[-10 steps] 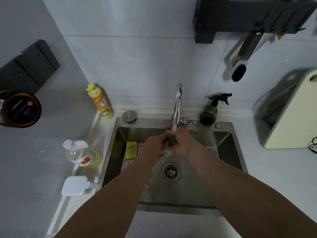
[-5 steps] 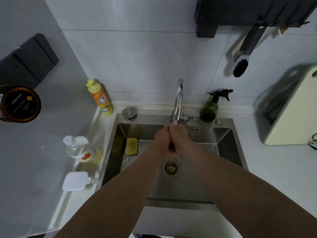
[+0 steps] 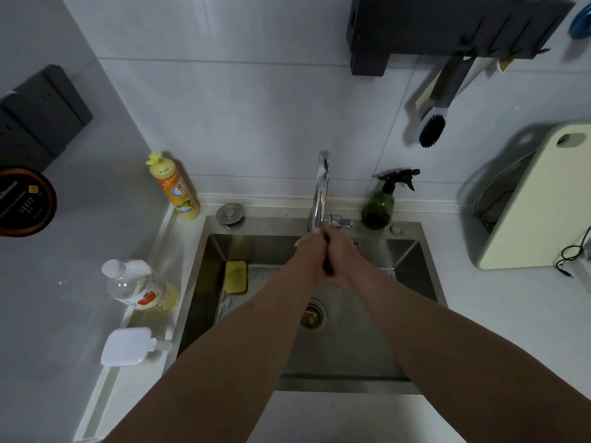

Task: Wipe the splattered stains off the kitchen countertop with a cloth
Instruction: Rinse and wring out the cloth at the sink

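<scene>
Both my hands are pressed together over the steel sink [image 3: 412, 251], just under the spout of the chrome faucet [image 3: 321, 187]. My left hand [image 3: 309, 255] and my right hand [image 3: 343, 255] grip a dark cloth [image 3: 327, 266] between them; only a thin dark strip of it shows between the palms. The white countertop [image 3: 511, 314] stretches to the right of the sink. No stains are plainly visible on it from here.
A yellow sponge [image 3: 236, 276] lies in the sink's left corner, the drain [image 3: 315, 316] at its middle. Detergent bottle [image 3: 174, 188], oil bottle [image 3: 140, 287] and white bottle [image 3: 128, 346] line the left rim. A green spray bottle [image 3: 380, 204] and pale cutting board [image 3: 540, 199] stand right.
My hands have closed tightly together on the cloth and risen slightly toward the faucet spout. The splashing water seen a second ago is no longer visible.
</scene>
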`<action>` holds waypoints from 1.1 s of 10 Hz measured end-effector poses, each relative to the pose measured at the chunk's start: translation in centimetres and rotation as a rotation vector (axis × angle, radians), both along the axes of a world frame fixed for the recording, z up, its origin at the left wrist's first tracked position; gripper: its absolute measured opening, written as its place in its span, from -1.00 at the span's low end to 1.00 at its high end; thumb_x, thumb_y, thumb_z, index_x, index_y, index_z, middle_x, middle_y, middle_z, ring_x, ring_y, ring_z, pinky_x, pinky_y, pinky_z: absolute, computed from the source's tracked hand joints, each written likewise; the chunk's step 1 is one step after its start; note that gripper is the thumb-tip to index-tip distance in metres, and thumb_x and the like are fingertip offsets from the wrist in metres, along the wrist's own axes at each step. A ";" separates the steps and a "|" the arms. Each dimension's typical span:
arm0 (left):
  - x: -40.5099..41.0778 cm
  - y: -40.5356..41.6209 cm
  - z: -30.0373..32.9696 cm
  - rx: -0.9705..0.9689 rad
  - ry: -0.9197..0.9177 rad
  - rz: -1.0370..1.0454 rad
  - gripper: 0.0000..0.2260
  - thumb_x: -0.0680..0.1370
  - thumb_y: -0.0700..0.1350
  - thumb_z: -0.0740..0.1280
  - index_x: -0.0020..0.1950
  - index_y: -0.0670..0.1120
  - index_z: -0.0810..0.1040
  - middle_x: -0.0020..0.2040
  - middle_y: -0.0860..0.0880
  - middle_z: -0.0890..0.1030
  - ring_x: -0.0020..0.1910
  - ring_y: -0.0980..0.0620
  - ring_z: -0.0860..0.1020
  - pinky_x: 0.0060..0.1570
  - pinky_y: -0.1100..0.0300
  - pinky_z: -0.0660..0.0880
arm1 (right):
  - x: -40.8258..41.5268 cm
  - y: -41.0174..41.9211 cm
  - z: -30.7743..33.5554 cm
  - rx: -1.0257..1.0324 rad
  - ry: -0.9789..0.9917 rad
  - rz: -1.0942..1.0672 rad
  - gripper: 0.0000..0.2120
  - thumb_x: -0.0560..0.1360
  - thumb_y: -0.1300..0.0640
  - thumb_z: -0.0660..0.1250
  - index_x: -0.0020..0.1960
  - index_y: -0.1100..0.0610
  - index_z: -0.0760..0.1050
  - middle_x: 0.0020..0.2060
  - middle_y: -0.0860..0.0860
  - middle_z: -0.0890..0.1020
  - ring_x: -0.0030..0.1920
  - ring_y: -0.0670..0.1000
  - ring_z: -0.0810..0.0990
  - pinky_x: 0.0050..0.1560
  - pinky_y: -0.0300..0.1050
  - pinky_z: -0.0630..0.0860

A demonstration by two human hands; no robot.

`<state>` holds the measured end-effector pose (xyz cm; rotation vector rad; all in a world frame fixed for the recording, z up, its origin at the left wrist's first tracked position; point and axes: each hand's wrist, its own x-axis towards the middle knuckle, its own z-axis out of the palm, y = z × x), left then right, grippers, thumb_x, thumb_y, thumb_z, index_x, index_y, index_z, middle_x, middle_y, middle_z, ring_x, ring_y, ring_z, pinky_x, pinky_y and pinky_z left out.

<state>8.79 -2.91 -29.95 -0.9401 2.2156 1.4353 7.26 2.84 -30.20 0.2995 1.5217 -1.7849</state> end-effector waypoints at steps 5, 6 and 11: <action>2.2 -3.7 0.1 0.853 0.146 0.375 -0.71 0.57 -0.01 0.41 0.18 -0.18 0.57 0.14 -0.20 0.65 0.11 -0.20 0.64 0.07 -0.18 0.64 | -6.0 3.1 -1.9 0.591 0.223 -0.008 -0.79 0.60 0.26 0.20 0.18 0.27 0.53 0.07 0.23 0.59 0.07 0.23 0.58 0.18 0.16 0.57; 2.4 -3.7 0.6 0.991 0.159 0.459 -0.76 0.54 -0.09 0.29 0.10 -0.22 0.55 0.15 -0.21 0.57 0.16 -0.18 0.55 0.22 -0.27 0.54 | -6.0 2.7 -1.2 0.506 0.129 -0.099 -0.91 0.58 0.25 0.22 -0.07 0.12 0.47 -0.11 0.10 0.49 -0.10 0.12 0.50 -0.02 0.10 0.56; 2.5 -1.4 0.7 0.054 0.139 0.167 -0.62 0.63 -0.20 0.31 0.46 -0.17 0.47 0.41 -0.15 0.53 0.38 -0.11 0.51 0.35 0.04 0.45 | -0.6 -0.1 -1.4 0.135 -0.049 0.051 -0.60 0.57 -0.21 0.25 0.20 0.04 0.60 0.08 0.08 0.70 0.10 0.16 0.66 0.18 0.22 0.57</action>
